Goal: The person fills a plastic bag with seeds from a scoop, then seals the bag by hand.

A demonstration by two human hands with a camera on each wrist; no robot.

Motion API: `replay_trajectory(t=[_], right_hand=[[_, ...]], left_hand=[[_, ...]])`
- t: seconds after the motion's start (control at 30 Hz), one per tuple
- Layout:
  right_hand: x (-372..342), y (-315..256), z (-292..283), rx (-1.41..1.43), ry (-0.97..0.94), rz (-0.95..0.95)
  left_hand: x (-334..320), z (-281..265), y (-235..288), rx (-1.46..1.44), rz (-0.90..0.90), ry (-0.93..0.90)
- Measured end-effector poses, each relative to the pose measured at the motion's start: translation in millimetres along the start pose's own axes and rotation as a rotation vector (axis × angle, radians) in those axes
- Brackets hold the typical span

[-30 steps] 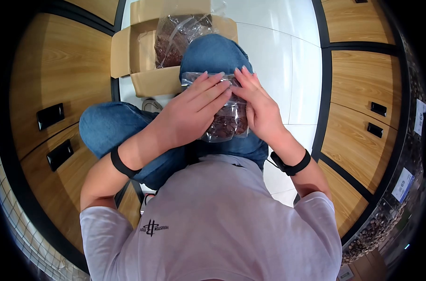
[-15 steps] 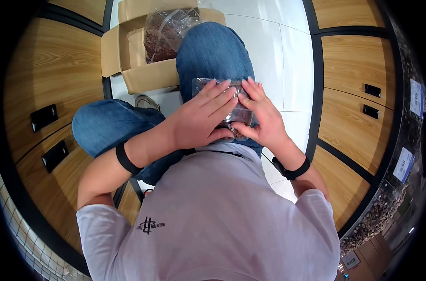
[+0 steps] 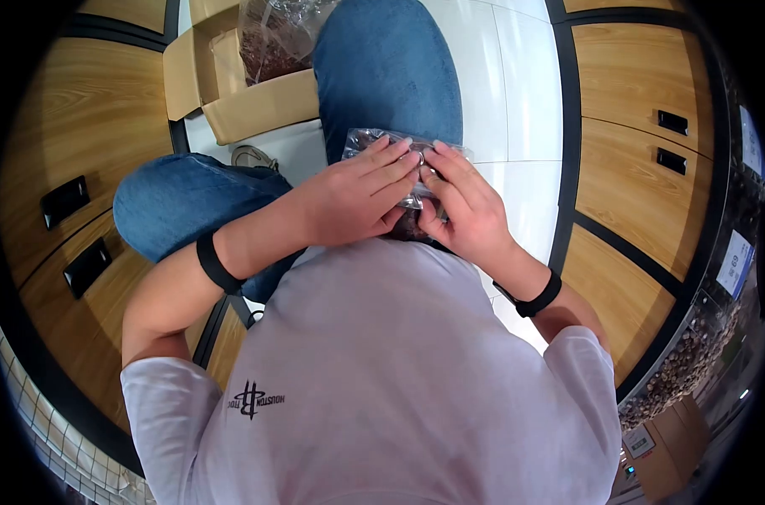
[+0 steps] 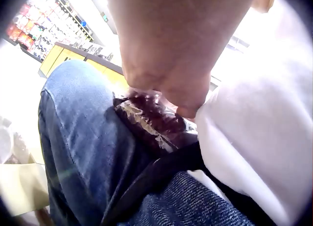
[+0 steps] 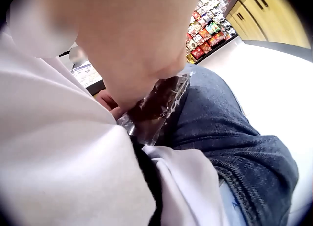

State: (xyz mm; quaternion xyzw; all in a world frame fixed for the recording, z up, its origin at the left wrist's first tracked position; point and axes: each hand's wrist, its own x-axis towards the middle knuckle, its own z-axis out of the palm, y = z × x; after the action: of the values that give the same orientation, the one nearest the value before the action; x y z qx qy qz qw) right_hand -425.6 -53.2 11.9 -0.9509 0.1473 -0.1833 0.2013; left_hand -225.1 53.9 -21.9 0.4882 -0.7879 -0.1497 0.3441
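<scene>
While left grip [image 3: 353, 195], right grip [image 3: 473, 212] press bag [image 5: 159, 101], fingers straight, wrist views add packets [image 5: 208, 35].

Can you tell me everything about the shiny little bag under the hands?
The bag looks like clear, crinkly plastic. Dark reddish-brown stuff shows inside, but I can't tell what it is. It lies on the blue jeans and looks tilted, close to the pale shirt. The left grip and right grip touch it and cover much of it, so I can't see whether it's sealed.
</scene>
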Motion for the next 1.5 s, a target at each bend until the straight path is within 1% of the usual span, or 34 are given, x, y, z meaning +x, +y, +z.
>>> replay_trajectory(t=[0.13, 0.2, 0.27, 0.4, 0.5, 0.67, 0.9, 1.07, 1.23, 1.3, 1.5], right_hand=[[-5, -2, 6, -0.024, 0.038, 0.000], [-8, 3, 10, -0.082, 0.077, -0.035], [-9, 1, 6, -0.106, 0.050, 0.010], [-15, 1, 11, -0.122, 0.091, 0.048], [-16, 2, 11, -0.125, 0.121, 0.068], [-17, 0, 7, -0.124, 0.074, 0.142], [-12, 6, 11, -0.131, 0.048, 0.116], [-4, 10, 6, -0.085, 0.027, 0.094], [-1, 11, 5, -0.058, 0.021, 0.117], [-1, 11, 5, -0.061, 0.005, 0.127], [1, 14, 6, -0.049, 0.029, 0.072]], left_hand=[[1, 9, -6, 0.015, 0.002, 0.026], [1, 17, -8, -0.015, 0.008, 0.097], [2, 25, -10, -0.022, 0.002, 0.118], [9, 29, -9, -0.022, -0.002, 0.172], [12, 31, -12, -0.037, -0.022, 0.150], [15, 31, -11, -0.012, -0.006, 0.124], [15, 28, -17, 0.061, 0.017, 0.084], [19, 19, -18, 0.053, 0.005, 0.103], [18, 14, -19, 0.005, -0.037, 0.109], [17, 15, -20, 0.041, -0.012, 0.115], [15, 18, -26, 0.076, 0.037, 0.096]])
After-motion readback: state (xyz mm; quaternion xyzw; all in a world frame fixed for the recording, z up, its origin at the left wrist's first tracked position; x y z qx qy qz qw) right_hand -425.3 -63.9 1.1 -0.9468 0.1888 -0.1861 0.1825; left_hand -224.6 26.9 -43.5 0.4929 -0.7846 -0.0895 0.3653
